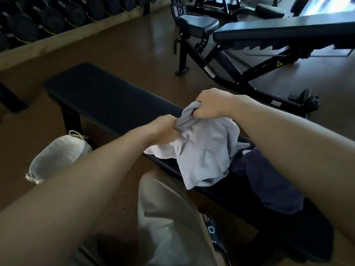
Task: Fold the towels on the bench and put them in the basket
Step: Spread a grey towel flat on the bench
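Observation:
A crumpled light grey towel (205, 150) lies bunched on the black flat bench (107, 100), its lower edge hanging over the near side. My right hand (215, 104) grips a twisted upper corner of it. My left hand (165, 127) clutches the cloth just to the left and below. A dark navy towel (272, 181) lies on the bench to the right, partly under my right forearm. The pale fabric basket (57, 156) stands on the floor left of the bench, partly hidden by my left arm.
An adjustable black weight bench (269, 35) stands behind on the brown floor. A rack of dumbbells (48, 18) lines the far left. My leg in light trousers (172, 217) and a sandalled foot (211, 229) are below the bench.

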A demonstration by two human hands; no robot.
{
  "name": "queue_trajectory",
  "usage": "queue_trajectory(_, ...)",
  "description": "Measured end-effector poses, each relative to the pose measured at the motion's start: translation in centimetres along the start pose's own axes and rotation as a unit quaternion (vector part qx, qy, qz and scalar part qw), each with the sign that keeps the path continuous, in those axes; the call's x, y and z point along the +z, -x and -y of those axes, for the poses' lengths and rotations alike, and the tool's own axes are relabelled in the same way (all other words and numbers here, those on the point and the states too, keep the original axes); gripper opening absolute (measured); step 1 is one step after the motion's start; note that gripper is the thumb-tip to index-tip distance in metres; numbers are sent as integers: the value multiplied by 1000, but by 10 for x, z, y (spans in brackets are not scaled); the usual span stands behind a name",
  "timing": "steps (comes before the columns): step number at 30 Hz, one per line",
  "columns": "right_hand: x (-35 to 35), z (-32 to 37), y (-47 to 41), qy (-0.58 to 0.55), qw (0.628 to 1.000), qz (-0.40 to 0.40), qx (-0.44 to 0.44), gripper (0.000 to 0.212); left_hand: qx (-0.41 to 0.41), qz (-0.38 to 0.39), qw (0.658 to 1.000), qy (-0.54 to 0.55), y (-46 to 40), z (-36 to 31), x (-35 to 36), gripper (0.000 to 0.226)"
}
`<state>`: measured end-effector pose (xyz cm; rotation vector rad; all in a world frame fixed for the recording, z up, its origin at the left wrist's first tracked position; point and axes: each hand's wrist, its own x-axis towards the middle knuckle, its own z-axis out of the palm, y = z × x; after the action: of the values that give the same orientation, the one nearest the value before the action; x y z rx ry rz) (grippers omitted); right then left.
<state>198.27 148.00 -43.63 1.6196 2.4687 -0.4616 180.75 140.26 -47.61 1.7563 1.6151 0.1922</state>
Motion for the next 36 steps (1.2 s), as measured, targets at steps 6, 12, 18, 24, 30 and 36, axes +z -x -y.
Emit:
queue_trajectory(6,-22,0,6,-77,994,58,60,30,-37,-24,986,159,-1,-6,-21,41)
queue_trajectory(12,-27,14,7,-249,952,148,96,22,-48,22,997,58,-4,-5,-11,27)
queue_trajectory(18,-16,8,9,-294,888,336,112,48,-25,20,972,235,-1,12,-23,27)
queue_trajectory(24,-14,1,15,-305,871,356,148,79,-61,-27,949,309,2,9,-24,29)
queue_trajectory(30,-16,-3,21,-350,846,350,199,120,-17,-13,888,459,26,6,-45,30)
queue_trajectory(36,13,1,14,-148,917,280,242,52,-23,-118,831,544,38,9,-67,38)
